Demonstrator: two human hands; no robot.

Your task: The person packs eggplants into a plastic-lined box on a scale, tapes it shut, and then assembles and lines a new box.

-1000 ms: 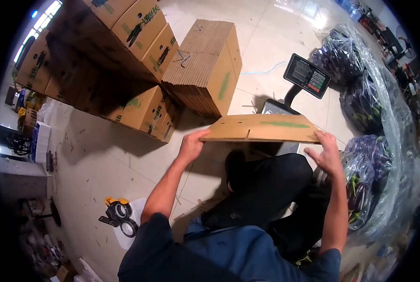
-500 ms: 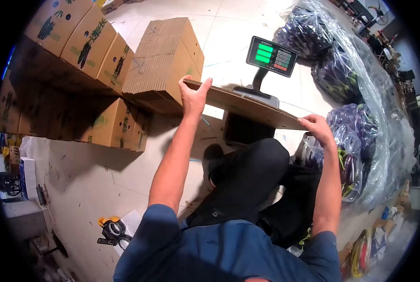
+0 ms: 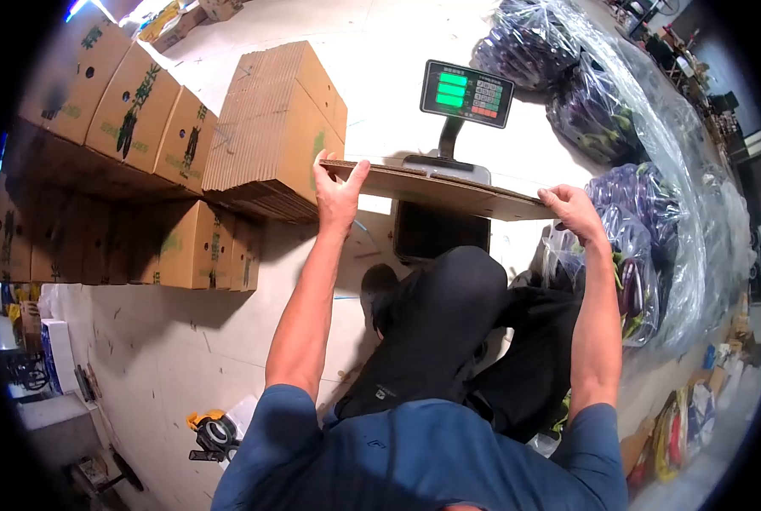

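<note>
A folded flat cardboard box (image 3: pixel 449 192) hangs between my two hands, seen nearly edge-on. My left hand (image 3: pixel 338 194) pinches its left end, thumb on the near side and fingers behind. At the right end, my right hand (image 3: pixel 572 213) grips the corner between thumb and fingers. Beyond the cardboard stands a digital scale, its display (image 3: pixel 466 94) lit green on a post. The scale's dark platform (image 3: pixel 440 232) shows below the cardboard, partly hidden by it and by my knee.
A stack of flattened boxes (image 3: pixel 266 128) stands left of the scale, beside assembled cartons (image 3: pixel 134 111) in rows. Bagged eggplants (image 3: pixel 597 119) lie along the right under clear plastic sheeting (image 3: pixel 695 247). A tape dispenser (image 3: pixel 214 433) rests on the floor at lower left.
The cardboard has tilted nearer to level, its left end lower and its right end higher in view. The surroundings have shifted slightly left in the view. Both hands keep their hold.
</note>
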